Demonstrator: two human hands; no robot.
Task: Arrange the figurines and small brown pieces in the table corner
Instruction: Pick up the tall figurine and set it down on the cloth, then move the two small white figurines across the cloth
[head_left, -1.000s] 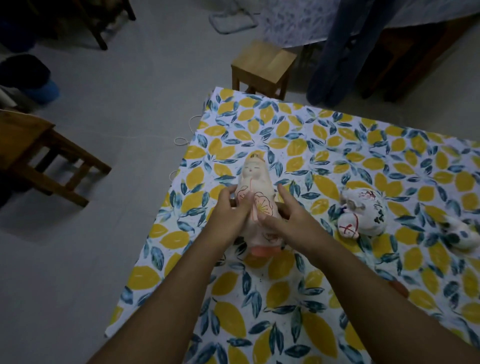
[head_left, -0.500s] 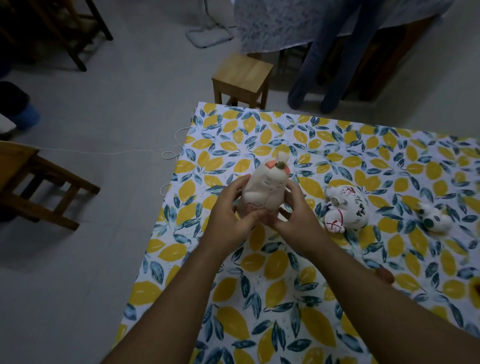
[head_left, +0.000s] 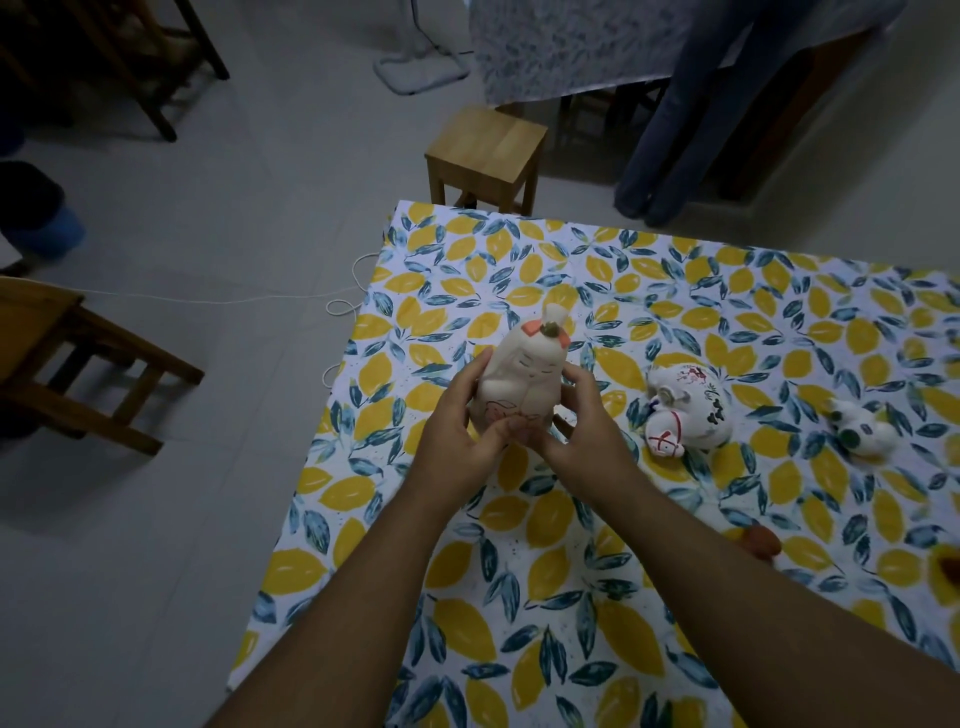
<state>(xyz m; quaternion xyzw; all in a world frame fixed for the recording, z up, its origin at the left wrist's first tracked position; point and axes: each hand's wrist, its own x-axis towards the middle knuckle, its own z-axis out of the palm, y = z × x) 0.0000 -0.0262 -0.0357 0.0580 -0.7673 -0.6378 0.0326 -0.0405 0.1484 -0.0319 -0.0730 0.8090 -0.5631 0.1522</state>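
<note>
Head view, reading from the left: the left hand (head_left: 457, 431) cups the near side of a pale doll figurine (head_left: 519, 379), fingers wrapped round its lower body, and the right hand (head_left: 582, 431) closes on the opposite flank, so both share one grip on it. The doll is held roughly upright above the surface (head_left: 519, 597), its long axis tipped slightly away, its topknot pointing at the far left corner. That corner lies ahead of the hands and a little left, so the left hand is the nearer one. Further right a cat figurine (head_left: 685, 410) lies on its side, then a smaller white figurine (head_left: 857, 426), and a small brown piece (head_left: 761, 540) near the right forearm.
</note>
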